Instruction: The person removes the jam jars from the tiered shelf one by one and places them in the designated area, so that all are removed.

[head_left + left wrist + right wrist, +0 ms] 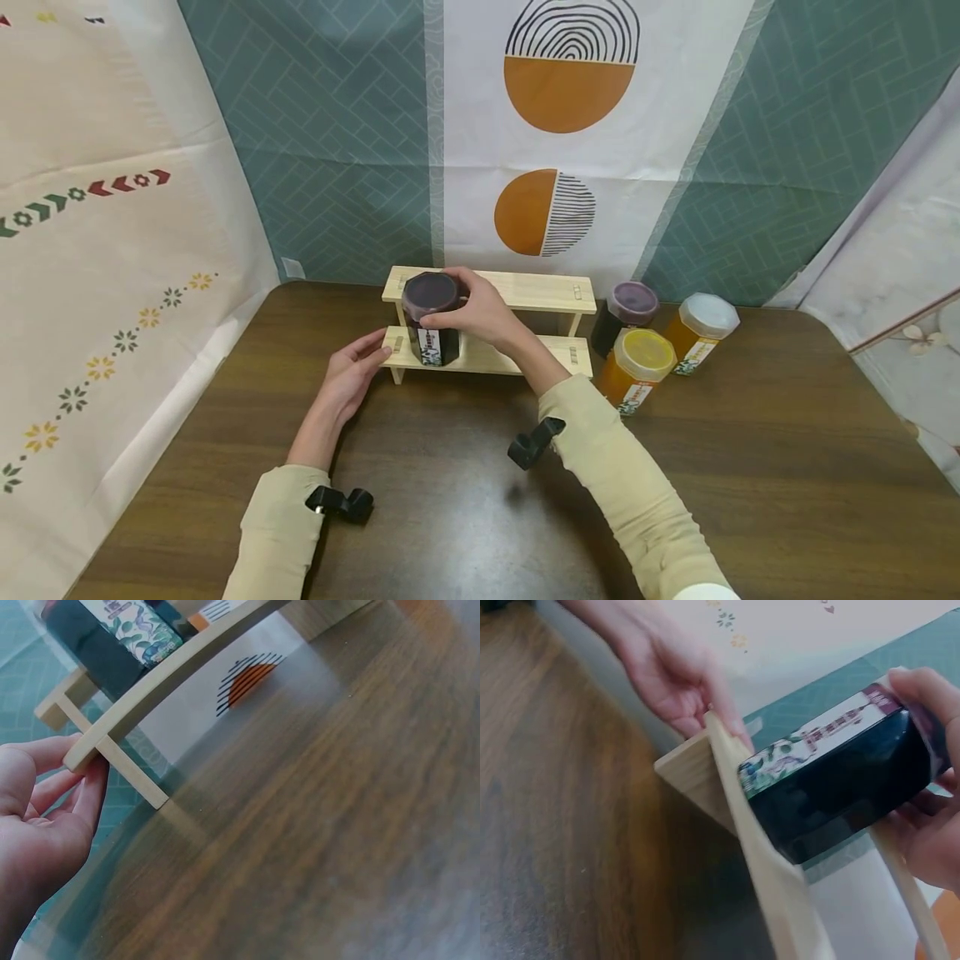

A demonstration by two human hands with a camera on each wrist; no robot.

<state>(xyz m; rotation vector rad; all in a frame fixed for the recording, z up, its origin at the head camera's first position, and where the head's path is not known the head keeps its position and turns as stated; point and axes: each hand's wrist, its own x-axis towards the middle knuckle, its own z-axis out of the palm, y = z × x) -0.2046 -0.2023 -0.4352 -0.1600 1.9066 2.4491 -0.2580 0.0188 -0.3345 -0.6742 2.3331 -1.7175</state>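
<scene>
A two-tier pale wooden rack (487, 354) stands near the back of the table. My right hand (483, 312) grips a dark jar (431, 312) by its purple lid, fingers on one side and thumb on the other. The jar is upright at the left end of the lower shelf; in the right wrist view its base meets the shelf board (742, 802). At the left end of that same shelf, my left hand (352, 371) pinches the board's end, thumb on top and fingers beneath, as the left wrist view shows.
To the right of the rack stand a purple-lidded dark jar (630, 308), a yellow-lidded amber jar (637, 367) and a white-lidded amber jar (701, 329). A patterned cloth (337, 150) hangs behind the brown wooden table (435, 475).
</scene>
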